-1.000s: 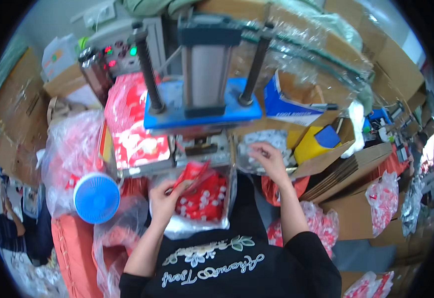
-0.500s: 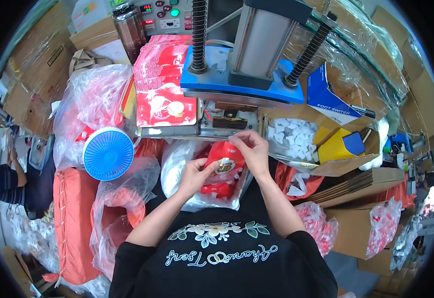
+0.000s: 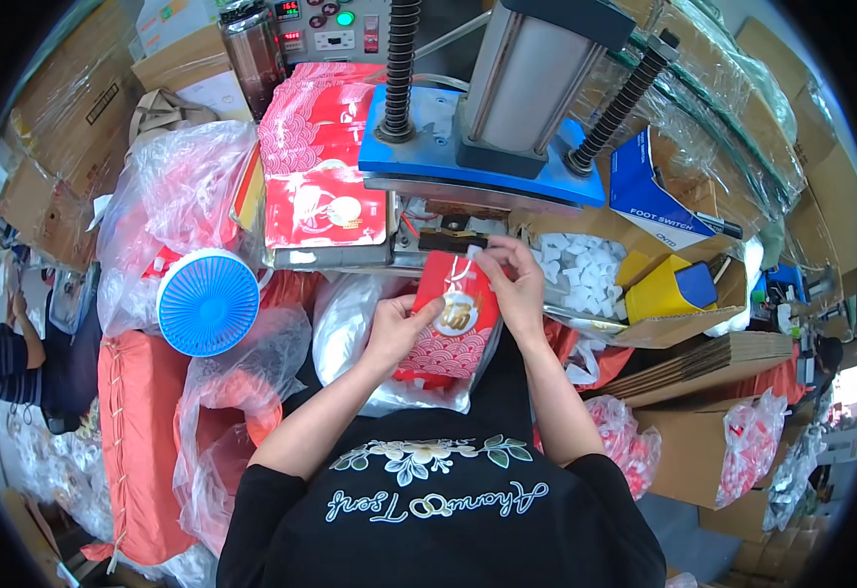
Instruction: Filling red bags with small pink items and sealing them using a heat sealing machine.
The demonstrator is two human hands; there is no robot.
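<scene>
Between my hands a red printed pouch (image 3: 448, 351) with a round gold emblem and a wave pattern is held up almost flat. My left hand (image 3: 395, 331) pinches its left edge, thumb lying near the emblem. My right hand (image 3: 515, 292) is closed at the top right corner, where a small white piece (image 3: 474, 252) shows by the fingertips. Below the pouch sits a white plastic bag (image 3: 342, 331), with more red items partly hidden in it. Beyond my right hand, small white plastic pieces (image 3: 578, 272) fill a cardboard box.
A press with a blue plate (image 3: 428, 122) stands ahead over a metal bed. To its left lie stacked red pouches (image 3: 326, 211). A blue fan (image 3: 208, 302) is at left, near clear plastic bags. Flattened cardboard (image 3: 708, 367) is at right. Another person (image 3: 2, 343) works far left.
The pouch, bent and lower before, now faces up flatter and shows its whole front. My right hand has shifted slightly right and down. My left hand has moved a little right.
</scene>
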